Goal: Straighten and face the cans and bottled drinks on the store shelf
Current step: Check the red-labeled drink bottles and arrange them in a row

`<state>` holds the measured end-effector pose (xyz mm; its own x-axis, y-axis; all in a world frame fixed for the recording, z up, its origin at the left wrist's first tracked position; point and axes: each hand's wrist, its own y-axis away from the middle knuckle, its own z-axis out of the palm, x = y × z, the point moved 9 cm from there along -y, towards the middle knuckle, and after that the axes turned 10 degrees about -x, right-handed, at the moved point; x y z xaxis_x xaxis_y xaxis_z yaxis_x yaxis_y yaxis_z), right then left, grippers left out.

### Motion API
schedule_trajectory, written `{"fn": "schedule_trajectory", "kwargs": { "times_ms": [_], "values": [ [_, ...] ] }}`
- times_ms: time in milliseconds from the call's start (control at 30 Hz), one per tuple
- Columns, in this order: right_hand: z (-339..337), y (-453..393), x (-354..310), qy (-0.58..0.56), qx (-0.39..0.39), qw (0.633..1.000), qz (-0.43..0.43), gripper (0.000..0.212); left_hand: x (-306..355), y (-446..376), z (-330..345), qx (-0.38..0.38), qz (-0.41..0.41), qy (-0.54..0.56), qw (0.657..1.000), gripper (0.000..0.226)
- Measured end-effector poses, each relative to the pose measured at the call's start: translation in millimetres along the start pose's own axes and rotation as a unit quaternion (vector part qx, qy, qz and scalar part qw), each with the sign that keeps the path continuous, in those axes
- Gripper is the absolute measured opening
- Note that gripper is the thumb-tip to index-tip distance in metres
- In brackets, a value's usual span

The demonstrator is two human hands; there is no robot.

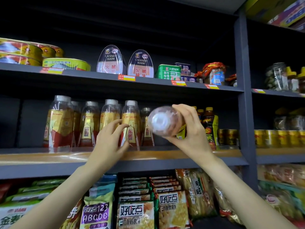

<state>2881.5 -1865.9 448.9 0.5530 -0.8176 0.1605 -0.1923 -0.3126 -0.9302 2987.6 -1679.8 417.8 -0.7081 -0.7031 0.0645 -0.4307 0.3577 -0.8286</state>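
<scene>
On the middle shelf (49,157) stands a row of several clear bottles with red and gold labels (59,121). My right hand (189,128) grips one such bottle (163,121), tilted so its base points at the camera, in front of the row's right end. My left hand (110,138) reaches with spread, relaxed fingers to a standing bottle (131,123), fingertips at its label. Right of my hands stand dark bottles with yellow caps (210,124) and gold cans (227,137).
The top shelf carries flat yellow tins (66,64), two oval canned hams (140,64), a green tin (168,71) and jars. Snack bags (135,214) fill the shelf below. A grey upright post (245,90) divides off the right bay, where more gold cans (280,138) stand.
</scene>
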Motion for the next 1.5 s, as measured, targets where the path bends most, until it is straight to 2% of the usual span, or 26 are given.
{"fn": "schedule_trajectory", "kwargs": {
  "times_ms": [100,200,333,467,567,700,867,933,967,1033,1100,1167,1200,1300,1400,1500],
  "values": [
    [10.7,-1.3,32.3,-0.146,0.006,0.975,0.166,0.088,-10.1,-7.3,8.7,-0.007,-0.01,-0.064,0.998,0.065],
    [23.6,0.5,61.8,-0.205,0.038,0.944,0.255,0.089,-15.1,-17.6,18.8,-0.017,0.004,-0.124,0.992,0.063],
    [36.2,-15.0,85.8,-0.164,0.037,0.945,0.28,0.093,-24.1,-32.2,29.2,-0.022,0.003,-0.174,0.985,0.058],
    [63.6,-26.9,98.4,-0.08,-0.052,0.961,0.26,0.101,-25.7,-32.9,32.4,0.002,0.007,-0.21,0.978,0.058],
    [91.9,-18.5,117.6,-0.085,-0.103,0.938,0.321,0.103,-27.7,-32.4,33.1,0.009,0.01,-0.203,0.979,0.059],
    [108.2,-9.7,147.2,-0.084,-0.118,0.898,0.414,0.105,-28.9,-33.2,34.1,0.018,0.009,-0.205,0.979,0.059],
    [118.8,-5.9,170.2,-0.008,-0.171,0.866,0.469,0.11,-27.6,-31.6,34.1,0.03,0.016,-0.208,0.978,0.058],
    [119.3,-7.1,170.3,0.025,-0.178,0.864,0.471,0.108,-27.4,-31.7,34.1,0.031,0.015,-0.209,0.977,0.058],
    [114.4,-11.8,165.3,0.066,-0.167,0.874,0.452,0.105,-27.4,-31.8,34.2,0.031,0.014,-0.209,0.977,0.058],
    [97.6,-31.0,141.8,0.138,-0.093,0.919,0.358,0.092,-27.9,-31.8,34.9,0.031,0.013,-0.206,0.978,0.058],
    [93.3,-52.3,113.1,0.108,-0.03,0.963,0.245,0.072,-27.9,-32.0,34.8,0.033,0.014,-0.198,0.98,0.059],
    [116.1,-67.0,105.7,0.015,-0.064,0.973,0.221,0.065,-27.6,-32.0,34.5,0.035,0.017,-0.193,0.981,0.059],
    [134.3,-69.7,111.5,-0.027,-0.105,0.962,0.251,0.069,-27.7,-31.9,34.5,0.036,0.017,-0.192,0.981,0.059],
    [183.1,-58.4,134.6,-0.085,-0.228,0.891,0.382,0.084,-27.5,-31.1,34.4,0.042,0.02,-0.193,0.98,0.059],
    [205.8,-48.0,152.2,-0.121,-0.27,0.844,0.448,0.089,-27.9,-32.3,34.7,0.043,0.021,-0.188,0.981,0.059],
    [217.8,-46.5,165.5,-0.114,-0.294,0.827,0.466,0.094,-29.4,-32.2,35.1,0.045,0.022,-0.189,0.981,0.059]
  ]
}}
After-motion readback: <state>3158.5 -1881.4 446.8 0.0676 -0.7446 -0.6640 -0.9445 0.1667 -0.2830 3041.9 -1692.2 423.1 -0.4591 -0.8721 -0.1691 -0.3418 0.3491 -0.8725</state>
